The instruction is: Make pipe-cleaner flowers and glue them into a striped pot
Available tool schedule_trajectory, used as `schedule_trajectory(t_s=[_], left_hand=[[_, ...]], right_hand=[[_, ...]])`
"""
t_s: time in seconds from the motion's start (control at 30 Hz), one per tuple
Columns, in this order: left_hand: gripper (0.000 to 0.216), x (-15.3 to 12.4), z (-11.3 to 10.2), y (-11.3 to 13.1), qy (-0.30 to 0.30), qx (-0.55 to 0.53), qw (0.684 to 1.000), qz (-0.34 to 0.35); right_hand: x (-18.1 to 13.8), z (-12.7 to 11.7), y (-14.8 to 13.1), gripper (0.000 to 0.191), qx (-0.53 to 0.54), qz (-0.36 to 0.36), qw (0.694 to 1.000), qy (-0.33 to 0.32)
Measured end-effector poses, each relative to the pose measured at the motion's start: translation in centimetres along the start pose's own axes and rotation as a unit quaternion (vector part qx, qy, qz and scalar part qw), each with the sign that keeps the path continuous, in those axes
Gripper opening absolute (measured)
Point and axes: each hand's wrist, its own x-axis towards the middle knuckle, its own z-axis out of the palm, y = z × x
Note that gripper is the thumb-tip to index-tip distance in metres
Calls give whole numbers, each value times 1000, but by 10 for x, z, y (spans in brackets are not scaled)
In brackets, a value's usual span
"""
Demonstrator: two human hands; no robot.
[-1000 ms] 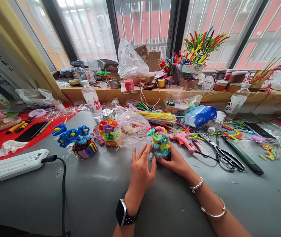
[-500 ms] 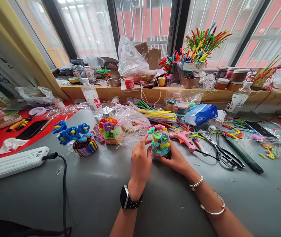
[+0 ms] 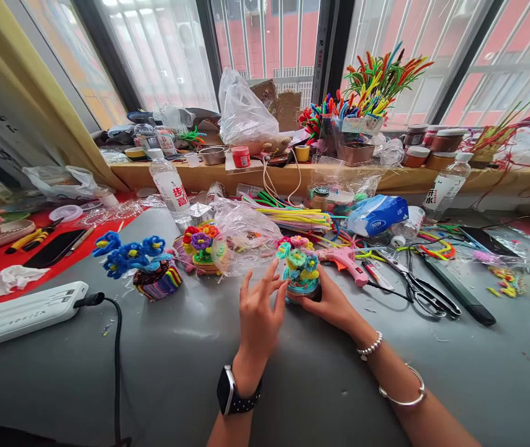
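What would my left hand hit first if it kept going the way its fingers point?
Probably the pipe-cleaner flower pot held by the right hand: fingers of the left hand point forward and right, nearly touching it. Depth is unclear; they might reach the clear plastic bag instead.

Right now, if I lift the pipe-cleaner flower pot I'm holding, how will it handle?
Probably light: the flower pot looks wound from fuzzy pipe cleaners. Blooms likely bend, not break. Its squat base, cupped by the right hand, seems unlikely to tip.

Bright daylight from overexposed windows point(image 3: 274, 43), soft shadows, wide-angle bending at edges.
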Motion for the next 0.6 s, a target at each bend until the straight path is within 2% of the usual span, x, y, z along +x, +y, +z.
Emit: schedule_trajectory(t_s=[0.13, 0.27, 0.37, 0.6], left_hand=[[49, -10, -6, -1, -23, -5, 1000, 17], [59, -10, -2, 1, -54, -15, 998, 2], [58, -8, 2, 1, -69, -8, 998, 3], [46, -7, -3, -3, -41, -27, 999, -24]], right_hand=[[0, 0, 1, 59, 3, -10, 1000, -4], [0, 0, 2, 63, 17, -15, 1000, -8], [0, 1, 3, 68, 17, -4, 1000, 0], [2, -7, 2, 75, 55, 6, 998, -6]])
